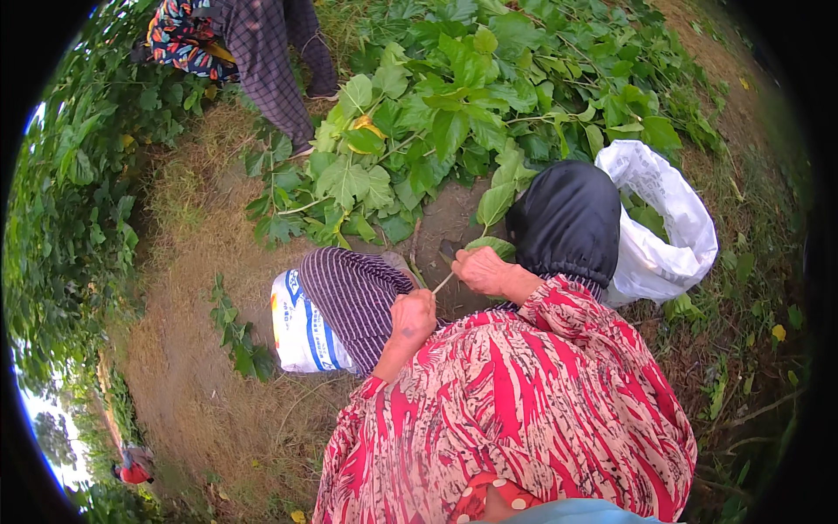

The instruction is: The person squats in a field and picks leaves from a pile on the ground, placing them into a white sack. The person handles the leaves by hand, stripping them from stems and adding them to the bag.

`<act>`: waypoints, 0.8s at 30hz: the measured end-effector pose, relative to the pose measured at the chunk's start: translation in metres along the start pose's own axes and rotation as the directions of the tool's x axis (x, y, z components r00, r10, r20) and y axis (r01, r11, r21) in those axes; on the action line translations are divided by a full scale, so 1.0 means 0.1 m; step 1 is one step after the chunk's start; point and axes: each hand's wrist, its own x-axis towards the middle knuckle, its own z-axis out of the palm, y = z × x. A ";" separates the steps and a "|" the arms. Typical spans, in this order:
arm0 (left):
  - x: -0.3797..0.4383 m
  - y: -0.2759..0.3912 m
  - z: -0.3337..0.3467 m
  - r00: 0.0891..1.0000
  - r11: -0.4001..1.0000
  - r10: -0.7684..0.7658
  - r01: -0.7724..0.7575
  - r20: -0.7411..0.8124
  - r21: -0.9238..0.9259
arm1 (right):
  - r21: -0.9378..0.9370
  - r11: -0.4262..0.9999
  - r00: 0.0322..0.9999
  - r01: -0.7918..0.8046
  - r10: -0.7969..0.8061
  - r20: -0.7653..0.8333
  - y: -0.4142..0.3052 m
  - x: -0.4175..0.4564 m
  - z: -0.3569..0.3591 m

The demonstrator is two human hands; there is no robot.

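A pale, thin stem of a leafy shoot (444,283) runs between my two hands, in front of my lap. My left hand (414,314) is closed around its lower end. Further up, my right hand (483,270) grips the same shoot, with a broad green leaf (492,247) right beside the fingers. More of its leaves (495,202) reach up toward a large heap of cut leafy branches (452,111), which look like mulberry. My palms and some fingertips are hidden.
An open white plastic sack (684,229) with green leaves inside stands by my right knee. Another white sack (304,331) with blue print lies by my left leg. One loose leafy sprig (237,331) is on the ground. A person (268,65) stands beyond the heap; another (134,466) is far off.
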 end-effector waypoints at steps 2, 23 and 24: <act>0.01 0.02 0.01 0.997 0.992 -0.078 0.077 -0.014 -0.102 | 0.001 0.998 0.998 -0.064 0.064 -0.009 -0.05 -0.01 -0.02; 0.03 -0.20 0.13 0.864 0.531 -0.449 0.463 0.228 -0.710 | 0.342 0.435 -0.016 -0.833 0.599 -0.800 1.77 -2.30 -1.95; 0.02 -0.15 0.05 0.840 0.459 -0.467 0.498 0.278 -0.736 | 0.321 0.298 -0.013 -0.899 0.714 -0.700 1.84 -2.55 -1.76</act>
